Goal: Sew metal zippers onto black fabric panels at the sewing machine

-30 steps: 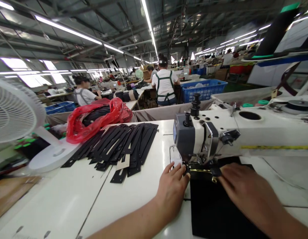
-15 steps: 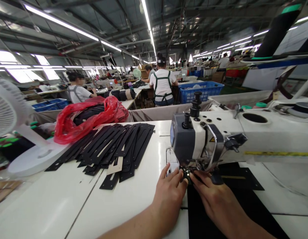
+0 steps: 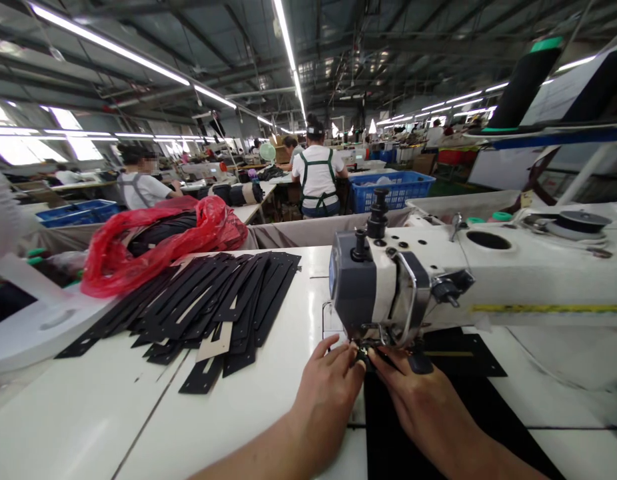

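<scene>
A white and grey sewing machine [image 3: 356, 280] stands on the right of the table, its needle area just above my fingertips. My left hand [image 3: 328, 387] is at the left of the presser foot, thumb and fingers bunched on the edge of the black fabric, index finger slightly raised. Right beside it, my right hand [image 3: 423, 393] has its fingers together, holding the same black fabric panel [image 3: 388, 440] down under the machine head. The panel runs toward me beneath my right forearm. The exact fingertip contact is partly hidden. A black slotted piece [image 3: 468, 353] lies behind the right hand.
Left of the machine lies a spread pile of black slotted strips [image 3: 223, 293], with a red plastic bag [image 3: 108, 257] behind it. A white fan [image 3: 33, 320] stands at far left. Thread cones [image 3: 523, 87] rise at right. Co-workers sit beyond, near a blue basket [image 3: 388, 193].
The whole view has shifted slightly, so table, machine and hands appear a little further left. Both hands stay at the needle area with no clear change of grip.
</scene>
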Demonstrator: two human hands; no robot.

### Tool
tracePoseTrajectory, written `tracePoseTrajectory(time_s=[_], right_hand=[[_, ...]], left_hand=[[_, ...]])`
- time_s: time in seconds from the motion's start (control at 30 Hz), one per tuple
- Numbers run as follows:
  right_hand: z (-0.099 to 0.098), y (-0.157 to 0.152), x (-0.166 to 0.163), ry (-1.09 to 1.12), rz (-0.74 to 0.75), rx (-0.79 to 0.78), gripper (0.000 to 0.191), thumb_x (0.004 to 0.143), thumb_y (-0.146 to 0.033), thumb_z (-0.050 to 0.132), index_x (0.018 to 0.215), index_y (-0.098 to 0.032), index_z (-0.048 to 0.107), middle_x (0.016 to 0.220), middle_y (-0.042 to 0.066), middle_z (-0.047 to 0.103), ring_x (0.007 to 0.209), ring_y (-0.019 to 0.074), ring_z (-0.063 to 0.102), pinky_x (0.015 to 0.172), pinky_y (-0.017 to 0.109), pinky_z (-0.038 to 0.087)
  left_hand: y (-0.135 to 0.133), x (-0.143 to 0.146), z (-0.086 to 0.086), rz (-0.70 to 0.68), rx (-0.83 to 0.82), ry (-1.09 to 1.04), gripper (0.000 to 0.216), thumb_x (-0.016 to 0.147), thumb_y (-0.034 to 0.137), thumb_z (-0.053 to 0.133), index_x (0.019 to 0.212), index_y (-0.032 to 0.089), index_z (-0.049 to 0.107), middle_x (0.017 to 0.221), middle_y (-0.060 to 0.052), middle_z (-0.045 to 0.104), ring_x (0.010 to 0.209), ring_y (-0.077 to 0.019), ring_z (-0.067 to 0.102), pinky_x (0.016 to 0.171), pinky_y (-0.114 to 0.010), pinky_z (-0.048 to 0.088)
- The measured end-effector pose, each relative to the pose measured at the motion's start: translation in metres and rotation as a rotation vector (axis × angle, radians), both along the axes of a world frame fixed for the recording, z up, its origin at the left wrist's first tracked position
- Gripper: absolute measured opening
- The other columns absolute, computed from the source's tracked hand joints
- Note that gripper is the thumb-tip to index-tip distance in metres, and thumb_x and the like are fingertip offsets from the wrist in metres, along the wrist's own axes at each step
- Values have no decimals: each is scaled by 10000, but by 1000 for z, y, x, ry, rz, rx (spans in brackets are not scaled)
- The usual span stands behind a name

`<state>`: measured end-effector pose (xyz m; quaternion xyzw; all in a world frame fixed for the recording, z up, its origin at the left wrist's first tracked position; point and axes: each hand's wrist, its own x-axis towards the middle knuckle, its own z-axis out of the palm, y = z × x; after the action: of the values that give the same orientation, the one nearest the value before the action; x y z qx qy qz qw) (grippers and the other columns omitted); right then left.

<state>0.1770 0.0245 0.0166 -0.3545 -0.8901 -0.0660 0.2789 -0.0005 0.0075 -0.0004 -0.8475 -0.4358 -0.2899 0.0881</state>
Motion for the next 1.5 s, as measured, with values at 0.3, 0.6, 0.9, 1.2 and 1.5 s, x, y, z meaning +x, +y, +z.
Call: tracePoseTrajectory(time_s=[0.3, 0.6, 0.9, 1.2, 1.5], right_hand=[[-3, 6, -1, 28, 7, -44, 352, 849, -75, 344, 1024, -180, 630, 966, 77, 678, 846, 184, 642, 764, 316, 518], [-6, 12, 3, -2, 25, -39, 346, 852, -72, 378, 1076, -201, 608, 1007, 60, 668, 886, 183, 630, 788, 317, 505], [-18, 15, 7, 69, -21, -31, 227, 909, -211, 415, 987, -185, 626, 974, 75, 672, 906, 201, 625, 816, 345, 503], [-17, 18, 10, -17, 11, -51, 269, 917, -197, 394, 1058, -177, 621, 1037, 84, 659, 973, 196, 612, 873, 345, 493], [-20, 23, 10, -10, 32, 49, 260, 923, -205, 387, 1016, -193, 629, 994, 55, 678, 878, 193, 641, 794, 347, 522]], left_hand=[[7, 0, 2, -4, -31, -35, 131, 885, 150, 496, 889, 158, 627, 942, -69, 676, 909, -188, 634, 851, -363, 482], [9, 0, 0, 3, -84, -93, 81, 833, 164, 571, 893, 164, 625, 965, -66, 671, 919, -205, 626, 847, -366, 467], [6, -8, 5, 9, -129, -176, 138, 843, 95, 566, 859, 201, 653, 1038, -26, 683, 987, -177, 619, 853, -341, 446], [12, -8, 3, -45, -138, -144, 102, 836, 99, 588, 842, 181, 648, 960, -29, 693, 924, -157, 625, 847, -303, 441], [13, -7, 4, -20, -130, -87, 54, 850, 136, 589, 854, 168, 632, 968, -18, 683, 913, -139, 623, 823, -290, 442]])
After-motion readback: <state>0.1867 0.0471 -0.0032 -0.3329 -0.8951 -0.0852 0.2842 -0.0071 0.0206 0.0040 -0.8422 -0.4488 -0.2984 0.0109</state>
